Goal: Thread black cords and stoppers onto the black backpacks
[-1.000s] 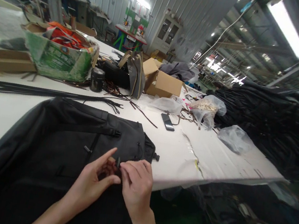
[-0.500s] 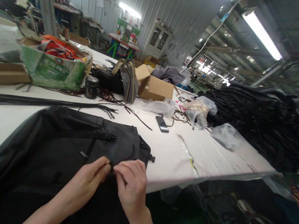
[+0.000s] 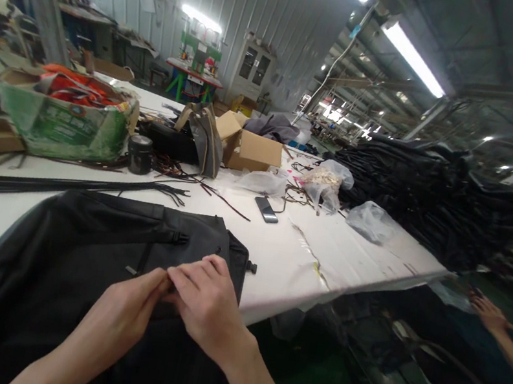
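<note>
A large black backpack lies on the white-covered table in front of me, with a strap and buckle across its upper part. Over the bag, my left hand is closed in a pinch. My right hand meets it there, its fingers bent and pressed together against the left fingertips. Whatever is between the fingers is hidden by the hands. A second small black buckle sticks out at the bag's right edge.
Black cords lie beyond the bag, near a dark jar and a green bag. A phone and clear plastic bags sit on the table. Another person's hand is at the right, by a black material pile.
My hands have come together from slightly apart, the right fingers now covering the left fingertips. The whole view has shifted, so the background sits further left.
</note>
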